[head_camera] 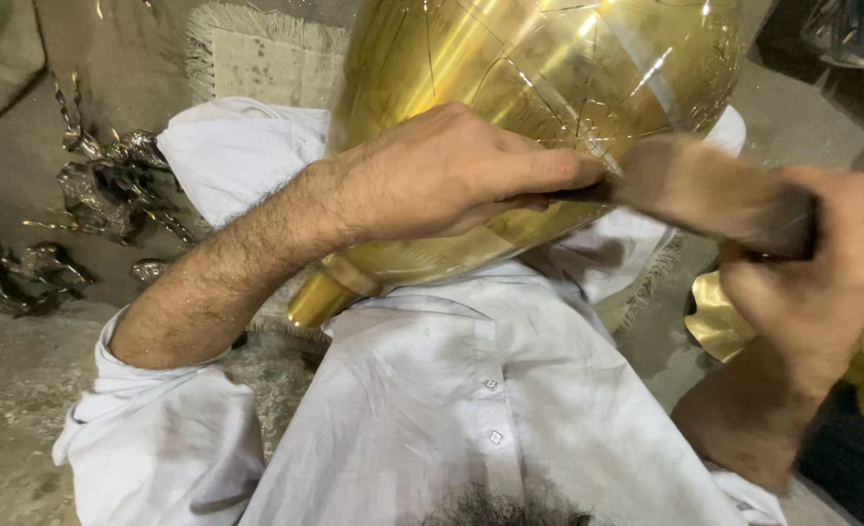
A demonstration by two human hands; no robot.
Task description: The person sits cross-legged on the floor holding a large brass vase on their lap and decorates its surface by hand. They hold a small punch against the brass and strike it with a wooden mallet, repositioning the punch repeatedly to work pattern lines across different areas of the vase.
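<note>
A white shirt (451, 409) is worn in the foreground. A blurred wooden handle (714, 200) is gripped tight by the right hand (822, 263). A thin dark tool (573, 192) is pinched by the left hand (451, 175) against the brass vessel (539, 88) lying across the lap. Dark metal figures (110, 185) lie on the floor beyond.

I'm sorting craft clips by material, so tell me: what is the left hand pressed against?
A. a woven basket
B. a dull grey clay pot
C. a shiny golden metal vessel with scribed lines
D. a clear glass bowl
C: the left hand lies on a shiny golden metal vessel crossed by thin scribed lines, resting on the lap.
</note>
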